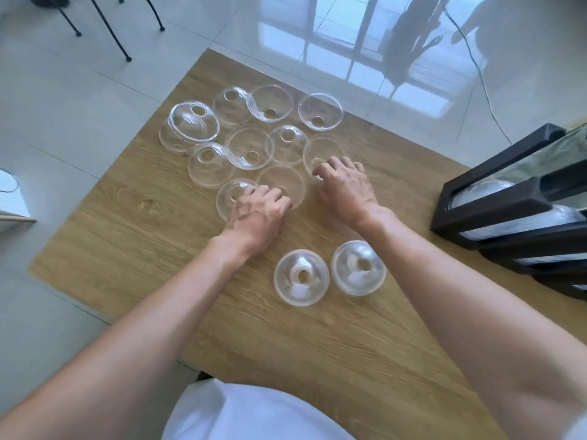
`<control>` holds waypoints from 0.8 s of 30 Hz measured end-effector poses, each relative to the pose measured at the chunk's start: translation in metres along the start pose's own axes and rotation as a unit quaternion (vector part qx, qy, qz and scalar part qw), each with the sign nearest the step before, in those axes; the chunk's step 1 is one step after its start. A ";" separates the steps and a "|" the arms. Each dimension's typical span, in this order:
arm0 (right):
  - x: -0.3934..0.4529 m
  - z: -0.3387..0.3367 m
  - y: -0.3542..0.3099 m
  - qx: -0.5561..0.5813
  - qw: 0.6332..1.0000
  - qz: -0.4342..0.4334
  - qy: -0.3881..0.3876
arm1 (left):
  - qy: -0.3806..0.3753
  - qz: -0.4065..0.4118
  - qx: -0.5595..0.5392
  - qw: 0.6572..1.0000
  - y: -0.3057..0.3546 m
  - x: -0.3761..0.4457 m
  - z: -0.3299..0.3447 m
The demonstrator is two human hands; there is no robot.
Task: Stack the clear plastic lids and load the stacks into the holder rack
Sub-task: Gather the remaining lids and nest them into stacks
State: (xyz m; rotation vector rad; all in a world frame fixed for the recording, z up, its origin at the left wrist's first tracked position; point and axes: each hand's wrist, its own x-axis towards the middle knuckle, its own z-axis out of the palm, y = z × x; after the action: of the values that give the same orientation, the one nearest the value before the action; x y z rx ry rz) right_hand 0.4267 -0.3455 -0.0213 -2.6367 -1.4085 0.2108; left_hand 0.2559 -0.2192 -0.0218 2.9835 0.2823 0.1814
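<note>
Several clear domed plastic lids lie scattered over the far half of the wooden table [133,236], some dome up, some upside down. My left hand [259,214] has its curled fingers on a dome-up lid [233,193] and on the edge of an upturned lid [281,182] beside it. My right hand [344,185] grips the rim of another upturned lid [319,150]. Two short stacks of lids, the left stack [301,277] and the right stack [358,267], stand near me. The black holder rack [495,198] at the right holds lids in its slots.
The table's far corner points away from me, and beyond it is a glossy tiled floor. Black chair legs [122,42] stand at the top left. A cable [486,100] runs across the floor at the right. My white clothing [254,414] shows at the bottom.
</note>
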 end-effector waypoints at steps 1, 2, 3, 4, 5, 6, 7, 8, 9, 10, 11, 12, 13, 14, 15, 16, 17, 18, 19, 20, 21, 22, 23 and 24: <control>-0.001 0.004 0.002 0.004 1.000 0.008 -0.004 | 0.007 0.006 -0.007 1.000 -0.001 -0.001 0.001; -0.003 0.007 0.004 0.014 1.000 0.016 0.001 | 0.016 0.010 -0.016 1.000 -0.002 -0.002 0.001; -0.006 0.009 0.006 0.032 0.999 0.023 0.012 | 0.026 0.012 -0.027 0.999 -0.002 -0.002 0.000; -0.009 0.008 0.007 0.060 0.997 0.031 0.029 | 0.034 0.013 -0.043 0.998 -0.002 -0.002 -0.001; -0.012 0.005 0.009 0.096 0.994 0.041 0.045 | 0.042 0.013 -0.061 0.997 -0.001 -0.001 -0.004; -0.015 0.000 0.012 0.139 0.987 0.052 0.055 | 0.048 0.014 -0.080 0.996 -0.001 0.001 -0.006; -0.020 -0.006 0.015 0.186 0.979 0.065 0.061 | 0.054 0.013 -0.099 0.994 0.000 0.002 -0.008; -0.025 -0.013 0.019 0.233 0.967 0.079 0.063 | 0.060 0.009 -0.119 0.991 0.002 0.003 -0.010; -0.030 -0.019 0.022 0.285 0.952 0.094 0.063 | 0.068 -0.003 -0.146 0.987 0.005 0.004 -0.012; -0.036 -0.024 0.025 0.350 0.928 0.114 0.060 | 0.078 -0.029 -0.189 0.978 0.009 0.003 -0.013; -0.041 -0.030 0.029 0.425 0.893 0.141 0.055 | 0.088 -0.067 -0.254 0.961 0.013 0.002 -0.014; -0.046 -0.034 0.034 0.497 0.850 0.169 0.051 | 0.093 -0.114 -0.337 0.930 0.016 0.001 -0.015; -0.053 -0.036 0.039 0.559 0.804 0.198 0.047 | 0.091 -0.159 -0.425 0.886 0.020 -0.001 -0.015; -0.059 -0.038 0.045 0.608 0.761 0.225 0.040 | 0.085 -0.198 -0.509 0.833 0.023 -0.002 -0.013; -0.065 -0.039 0.051 0.642 0.724 0.250 0.029 | 0.079 -0.233 -0.580 0.777 0.025 -0.003 -0.009; -0.073 -0.039 0.056 0.663 0.698 0.272 0.016 | 0.071 -0.266 -0.630 0.726 0.026 -0.003 -0.004; -0.080 -0.038 0.061 0.669 0.683 0.291 0.002 | 0.060 -0.299 -0.657 0.689 0.027 -0.004 0.002; -0.086 -0.036 0.064 0.665 0.680 0.309 -0.009 | 0.045 -0.327 -0.664 0.671 0.027 -0.006 0.007; -0.092 -0.033 0.067 0.652 0.685 0.325 -0.016 | 0.029 -0.348 -0.649 0.676 0.026 -0.008 0.012; -0.096 -0.030 0.068 0.630 0.699 0.338 -0.022 | 0.014 -0.360 -0.613 0.703 0.024 -0.010 0.017; -0.099 -0.028 0.069 0.599 0.722 0.345 -0.026 | 0.003 -0.358 -0.566 0.742 0.022 -0.013 0.021; -0.101 -0.026 0.070 0.556 0.756 0.344 -0.029 | -0.006 -0.343 -0.521 0.782 0.020 -0.016 0.022; -0.102 -0.024 0.072 0.496 0.801 0.333 -0.032 | -0.012 -0.317 -0.483 0.816 0.019 -0.018 0.022; -0.102 -0.023 0.073 0.424 0.850 0.310 -0.037 | -0.015 -0.284 -0.448 0.848 0.018 -0.019 0.020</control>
State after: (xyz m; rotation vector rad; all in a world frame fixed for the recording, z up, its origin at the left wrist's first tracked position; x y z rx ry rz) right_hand 0.4346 -0.4720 -0.0072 -2.1755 -0.2510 0.7951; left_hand 0.2435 -0.2432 -0.0411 1.8767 0.7964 0.1396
